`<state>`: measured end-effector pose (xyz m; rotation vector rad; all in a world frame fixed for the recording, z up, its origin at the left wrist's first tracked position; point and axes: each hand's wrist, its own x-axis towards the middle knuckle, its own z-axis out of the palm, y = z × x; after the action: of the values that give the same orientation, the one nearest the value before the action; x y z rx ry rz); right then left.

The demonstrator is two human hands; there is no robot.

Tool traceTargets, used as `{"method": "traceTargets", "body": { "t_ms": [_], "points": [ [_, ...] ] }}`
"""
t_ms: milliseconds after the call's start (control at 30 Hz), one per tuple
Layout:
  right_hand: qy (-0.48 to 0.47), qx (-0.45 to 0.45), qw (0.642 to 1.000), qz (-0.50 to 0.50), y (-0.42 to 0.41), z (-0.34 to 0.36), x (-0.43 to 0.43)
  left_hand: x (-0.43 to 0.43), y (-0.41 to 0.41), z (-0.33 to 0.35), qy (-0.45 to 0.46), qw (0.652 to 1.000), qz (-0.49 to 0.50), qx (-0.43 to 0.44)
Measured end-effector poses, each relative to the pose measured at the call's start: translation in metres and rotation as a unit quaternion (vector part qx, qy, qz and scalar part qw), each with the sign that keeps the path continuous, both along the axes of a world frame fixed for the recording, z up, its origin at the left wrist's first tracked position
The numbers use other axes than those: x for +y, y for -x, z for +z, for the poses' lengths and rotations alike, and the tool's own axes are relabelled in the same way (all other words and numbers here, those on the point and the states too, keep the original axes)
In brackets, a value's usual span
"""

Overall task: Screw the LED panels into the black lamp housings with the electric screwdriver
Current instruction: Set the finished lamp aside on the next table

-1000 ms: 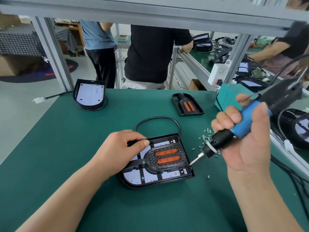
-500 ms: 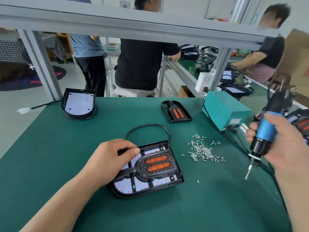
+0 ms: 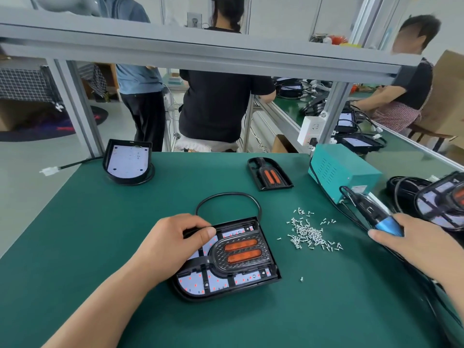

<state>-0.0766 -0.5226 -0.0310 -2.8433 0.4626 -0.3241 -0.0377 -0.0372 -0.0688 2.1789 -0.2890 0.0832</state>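
R hand [image 3: 414,244] has swung electric screwdriver [image 3: 371,214] off lamp housing [image 3: 226,295], out to bench [image 3: 100,234] edge by teal pwr box [image 3: 344,172]; fingers wrapped on blue grip. L hand [image 3: 173,244] grips housing's far corner, LED panel [image 3: 195,285] seated inside. Prob. unit done, swap next.

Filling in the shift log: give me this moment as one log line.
left hand: holds lamp housing | right hand: grips electric screwdriver, away from housing | screws: loose pile right of housing | screwing: not underway
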Motion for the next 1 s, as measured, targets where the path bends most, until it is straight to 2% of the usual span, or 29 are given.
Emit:
{"method": "traceTargets", "body": {
  "t_ms": [167,267,400,500,567,633,700,767,867,933,1000],
  "points": [
    [0.046,0.012,0.999,-0.007,-0.008,-0.011,-0.012,0.004,-0.001,0.001,0.035,0.999,-0.003,0.015],
    [0.067,0.025,0.997,0.001,-0.012,-0.018,-0.017,0.009,-0.005,0.002,0.064,0.997,0.036,0.001],
    [0.069,0.046,0.997,-0.01,-0.012,-0.031,-0.017,0.014,-0.009,0.006,0.053,0.995,0.079,-0.016],
    [0.074,0.027,0.997,-0.009,-0.009,-0.037,-0.012,0.016,-0.009,0.007,0.008,0.999,0.039,-0.019],
    [0.07,0.013,0.997,-0.016,-0.007,-0.034,-0.003,0.017,-0.007,0.01,-0.021,0.999,-0.027,-0.003],
    [0.062,-0.011,0.998,-0.017,-0.005,-0.03,0.01,0.015,-0.006,0.011,-0.094,0.991,-0.093,-0.006],
    [0.041,-0.052,0.998,-0.014,-0.002,-0.025,0.026,0.012,-0.006,0.011,-0.164,0.979,-0.121,-0.025],
    [0.017,-0.096,0.995,0.006,0.001,-0.019,0.045,0.012,-0.006,0.013,-0.153,0.981,-0.118,-0.029],
    [-0.019,-0.108,0.992,0.062,0.005,-0.013,0.077,0.012,-0.005,0.013,-0.137,0.985,-0.103,-0.028],
    [-0.078,-0.109,0.984,0.116,0.009,-0.01,0.102,0.011,-0.004,0.012,-0.148,0.984,-0.09,-0.039],
    [-0.184,-0.09,0.965,0.161,0.011,-0.01,0.124,0.009,-0.003,0.012,-0.15,0.985,-0.076,-0.045]
  ]
}}
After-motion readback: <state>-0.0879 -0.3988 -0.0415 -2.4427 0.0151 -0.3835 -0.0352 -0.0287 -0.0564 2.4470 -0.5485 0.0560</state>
